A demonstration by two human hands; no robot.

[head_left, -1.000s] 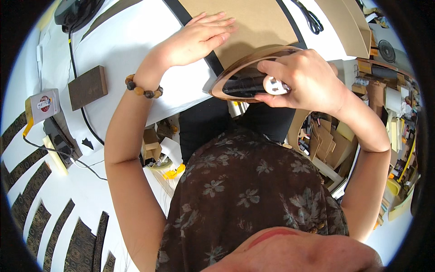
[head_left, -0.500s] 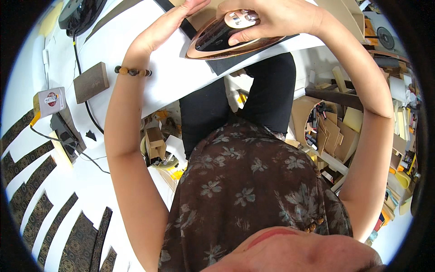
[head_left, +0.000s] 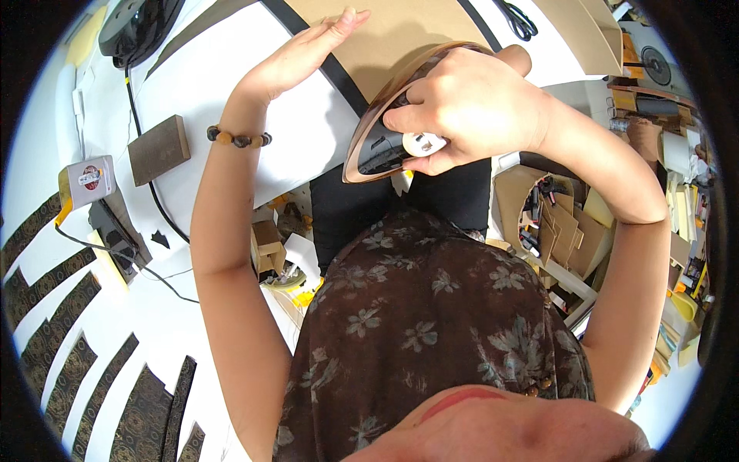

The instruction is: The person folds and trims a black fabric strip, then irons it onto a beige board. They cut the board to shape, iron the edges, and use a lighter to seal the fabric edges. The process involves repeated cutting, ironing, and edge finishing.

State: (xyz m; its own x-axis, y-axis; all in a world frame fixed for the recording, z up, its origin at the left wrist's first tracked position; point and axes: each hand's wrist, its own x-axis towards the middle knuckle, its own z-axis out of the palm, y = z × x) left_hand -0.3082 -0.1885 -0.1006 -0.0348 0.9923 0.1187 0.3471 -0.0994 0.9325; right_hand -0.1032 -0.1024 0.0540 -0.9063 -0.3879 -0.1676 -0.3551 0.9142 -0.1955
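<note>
One iron (head_left: 377, 150) in right hand (head_left: 473, 100), one tan panel (head_left: 408, 27)

Decent open lane on white surface (head_left: 208, 88) between brown block (head_left: 159, 150) and left grip (head_left: 300, 63). Black cord (head_left: 132, 96) left of it tho. Iron (head_left: 377, 152) in right grip (head_left: 469, 100) blocks near side of board (head_left: 385, 31); cardboard box (head_left: 581, 35) walls off right.

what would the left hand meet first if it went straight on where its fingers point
The way looks free to the picture's top edge: the left hand points across the tan board, apparently above it, though depth is unclear.
</note>
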